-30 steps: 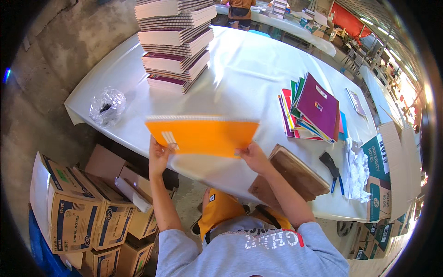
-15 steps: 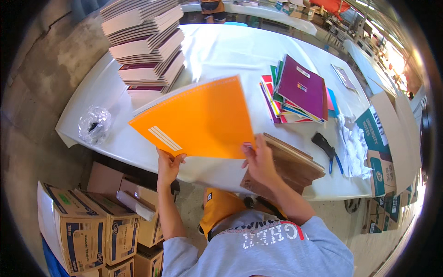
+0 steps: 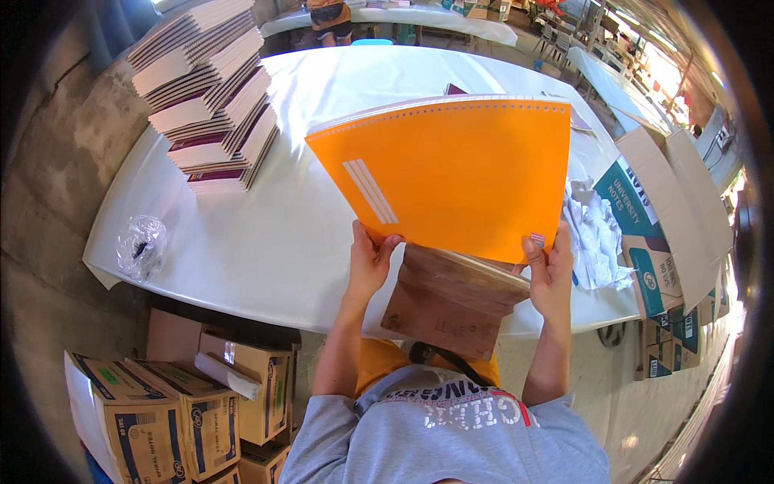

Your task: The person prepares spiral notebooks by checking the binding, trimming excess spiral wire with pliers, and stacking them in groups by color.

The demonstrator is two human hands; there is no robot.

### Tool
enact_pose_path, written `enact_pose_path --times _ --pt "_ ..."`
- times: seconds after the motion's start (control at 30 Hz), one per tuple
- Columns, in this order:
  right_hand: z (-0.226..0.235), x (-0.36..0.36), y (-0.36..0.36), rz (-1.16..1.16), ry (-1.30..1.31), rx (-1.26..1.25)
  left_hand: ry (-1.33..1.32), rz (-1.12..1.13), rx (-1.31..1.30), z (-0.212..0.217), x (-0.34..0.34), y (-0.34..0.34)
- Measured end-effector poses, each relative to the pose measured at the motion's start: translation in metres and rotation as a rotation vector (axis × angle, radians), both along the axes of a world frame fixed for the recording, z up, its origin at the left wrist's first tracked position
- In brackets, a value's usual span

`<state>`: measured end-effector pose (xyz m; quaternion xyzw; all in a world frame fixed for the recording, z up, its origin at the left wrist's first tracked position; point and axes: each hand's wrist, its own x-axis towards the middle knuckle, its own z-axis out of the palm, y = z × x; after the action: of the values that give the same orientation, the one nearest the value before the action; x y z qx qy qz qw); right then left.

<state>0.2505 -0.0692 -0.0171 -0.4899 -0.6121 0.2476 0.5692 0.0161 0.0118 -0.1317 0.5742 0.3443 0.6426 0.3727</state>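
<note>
Orange notebook (image 3: pixel 455 173) — white stripes, hole-punched upper edge, held up

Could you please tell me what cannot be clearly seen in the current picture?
All in the head view:
Purple cover: mostly hidden behind the orange notebook.
Left hand and right hand: some fingers hidden behind the same notebook.
Tall stack: top cut off by the upper edge.
Other person: upper body cut off by that edge.

Orange notebook (image 3: pixel 463 173) conceals most fingers of the left hand (image 3: pixel 372 262) and right hand (image 3: pixel 553 273), part of the wooden board (image 3: pixel 447 310) at 5 o'clock, and all but a corner of the purple notebook (image 3: pixel 455 89) at 1. Upper edge truncates a co-worker (image 3: pixel 329 14) near 12; lower edge, cartons (image 3: pixel 149 442) at 8.
</note>
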Motion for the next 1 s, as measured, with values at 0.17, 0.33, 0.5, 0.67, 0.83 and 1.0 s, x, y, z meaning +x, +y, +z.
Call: enact_pose_path --times 0.17,0.33,0.5,0.67,0.83,1.0 --pt "-0.006 0.025 -0.010 -0.011 -0.288 -0.056 -0.037 -0.071 -0.057 -0.014 0.003 -0.005" --pt "-0.031 0.057 -0.020 0.095 -0.517 -0.015 0.371 -0.016 -0.231 -0.017 -0.006 -0.022" --pt "-0.067 0.119 -0.014 0.442 -0.044 -0.213 0.715 0.080 -0.113 -0.030 -0.010 -0.027" --pt "-0.059 0.204 0.064 -0.199 0.394 -0.019 0.706 0.169 -0.097 -0.018 -0.013 -0.035" --pt "-0.129 0.331 0.142 -0.783 -0.597 -0.346 0.538 0.465 0.118 0.040 0.003 -0.040" --pt "-0.151 0.309 0.149 -0.780 -0.949 -0.553 0.692 0.377 0.545 0.115 0.070 -0.061"
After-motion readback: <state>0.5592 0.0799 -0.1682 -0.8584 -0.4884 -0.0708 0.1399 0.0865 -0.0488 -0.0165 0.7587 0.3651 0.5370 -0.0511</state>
